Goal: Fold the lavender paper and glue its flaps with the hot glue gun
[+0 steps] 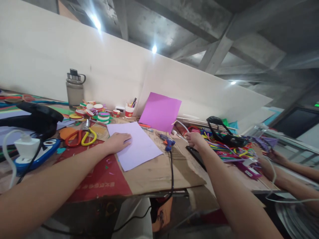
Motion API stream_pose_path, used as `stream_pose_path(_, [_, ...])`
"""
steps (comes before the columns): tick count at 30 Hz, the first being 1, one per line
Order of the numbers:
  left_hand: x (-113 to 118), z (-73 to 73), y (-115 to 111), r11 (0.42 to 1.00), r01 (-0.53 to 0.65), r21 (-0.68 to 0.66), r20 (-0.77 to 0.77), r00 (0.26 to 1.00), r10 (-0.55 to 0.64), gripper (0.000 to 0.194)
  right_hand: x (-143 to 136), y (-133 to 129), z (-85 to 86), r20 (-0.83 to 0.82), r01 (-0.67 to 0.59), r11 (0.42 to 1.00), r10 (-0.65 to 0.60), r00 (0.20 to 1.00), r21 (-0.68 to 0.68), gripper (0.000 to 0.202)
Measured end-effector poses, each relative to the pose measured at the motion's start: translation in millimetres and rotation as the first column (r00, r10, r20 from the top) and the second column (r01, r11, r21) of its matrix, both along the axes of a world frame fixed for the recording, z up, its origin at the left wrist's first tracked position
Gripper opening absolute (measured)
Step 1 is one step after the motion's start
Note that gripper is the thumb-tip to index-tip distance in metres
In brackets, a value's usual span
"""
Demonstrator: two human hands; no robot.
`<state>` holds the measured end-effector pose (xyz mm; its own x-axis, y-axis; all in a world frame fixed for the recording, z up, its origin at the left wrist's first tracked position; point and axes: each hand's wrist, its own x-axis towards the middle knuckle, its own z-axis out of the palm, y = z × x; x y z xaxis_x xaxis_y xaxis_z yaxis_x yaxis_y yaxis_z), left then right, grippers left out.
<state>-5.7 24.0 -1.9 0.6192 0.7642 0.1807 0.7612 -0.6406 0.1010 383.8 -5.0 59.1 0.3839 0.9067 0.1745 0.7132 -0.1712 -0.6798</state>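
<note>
My left hand [118, 142] lies flat on a lavender sheet of paper [139, 151], fingers stretched out, with nothing gripped. My right hand [196, 141] is closed in a pinch at the near end of a thin white curved strip [182, 125], which I take to be in its fingers. Between my hands a blue and orange glue gun [168, 142] rests on the cardboard [154, 179], its black cord hanging over the table's front edge. A bright purple sheet [160, 111] leans against the white panel behind.
Beside my left arm are a tool with red and yellow handles [88, 136] and a blue power strip [50, 149]. Behind stand a water bottle [75, 91] and a paper cup with pens [129, 111]. Colourful pipe cleaners [219, 149] lie right, near another person's hands [266, 166].
</note>
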Motion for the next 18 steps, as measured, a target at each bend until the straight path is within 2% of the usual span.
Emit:
stream_pose_path(3, [-0.8, 0.1, 0.2, 1.0, -0.002, -0.021, 0.013, 1.0, 0.002, 0.046, -0.7, -10.1, 4.0, -0.305, -0.09, 0.991, 0.055, 0.951, -0.102, 0.02])
stream_pose_path(7, [-0.6, 0.1, 0.8, 1.0, -0.003, -0.006, 0.015, 1.0, 0.003, 0.046, -1.4, -28.9, 11.1, -0.583, -0.166, 0.984, 0.095, 0.807, -0.069, 0.016])
stream_pose_path(12, [-0.7, -1.7, 1.1, 1.0, 0.008, -0.013, 0.046, 0.999, -0.007, 0.045, -27.6, -41.7, 4.1, -0.749, -0.178, 0.979, 0.195, 0.634, 0.104, 0.014])
stream_pose_path(13, [-0.7, -1.8, 0.6, 1.0, 0.011, -0.018, 0.053, 0.999, -0.01, 0.045, -37.4, -43.0, 0.9, -0.824, -0.214, 0.968, 0.226, 0.519, 0.131, 0.013])
stream_pose_path(15, [-0.6, -0.5, -0.9, 1.0, 0.011, -0.016, 0.082, 0.997, -0.01, 0.042, -60.6, -45.4, -5.5, -0.843, -0.239, 0.957, 0.261, 0.471, 0.162, 0.016])
stream_pose_path(16, [-0.4, 1.0, -1.7, 1.0, 0.004, -0.01, 0.114, 0.993, -0.003, 0.041, -73.5, -46.7, -8.1, -0.843, -0.252, 0.941, 0.318, 0.433, 0.226, 0.017])
stream_pose_path(18, [-0.2, 6.2, -2.7, 0.999, -0.051, -0.003, 0.243, 0.969, 0.05, 0.04, -100.4, -49.5, -11.4, -0.818, -0.31, 0.901, 0.412, 0.401, 0.302, 0.019])
